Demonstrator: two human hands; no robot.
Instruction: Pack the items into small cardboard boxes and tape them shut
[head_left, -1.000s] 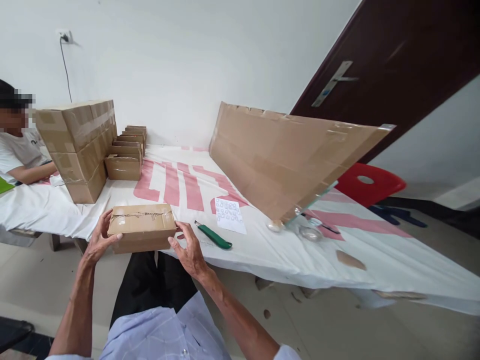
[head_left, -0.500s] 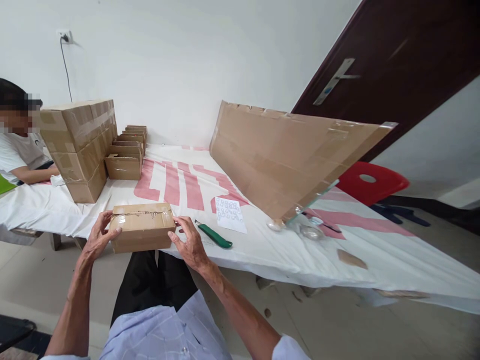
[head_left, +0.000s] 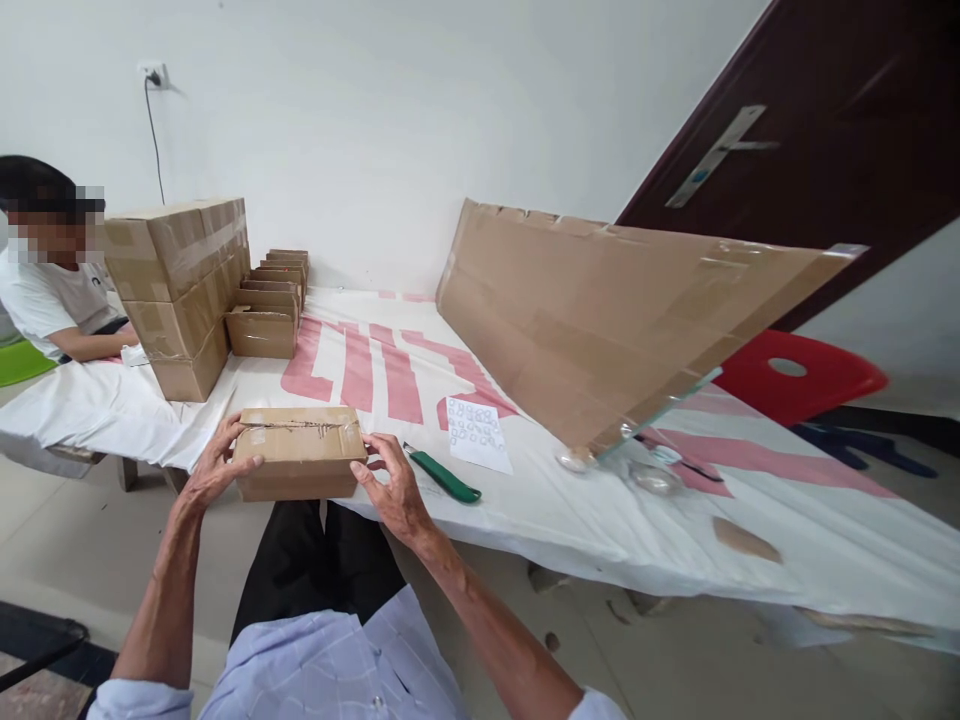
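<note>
A small brown cardboard box [head_left: 300, 462] lies at the table's front edge, its top flaps folded down with a ragged seam across them. My left hand [head_left: 216, 465] grips its left end, thumb along the front top edge. At the right end my right hand [head_left: 390, 485] holds it between thumb and fingers. Just right of that hand lies a green utility knife [head_left: 444, 474], and past it a paper sheet [head_left: 478, 434] with rows of small marks.
Taped boxes [head_left: 176, 290] stand stacked at the left, beside a row of open boxes [head_left: 262, 332]. A large cardboard sheet [head_left: 600, 310] leans at the right, near a red chair [head_left: 817, 375]. Another person [head_left: 56, 290] sits at the far left. A white cloth [head_left: 540, 510] covers the table.
The view has turned a little to the left, so everything sits further right in the picture. Both hands keep their hold on the box, which stays at the table edge.
</note>
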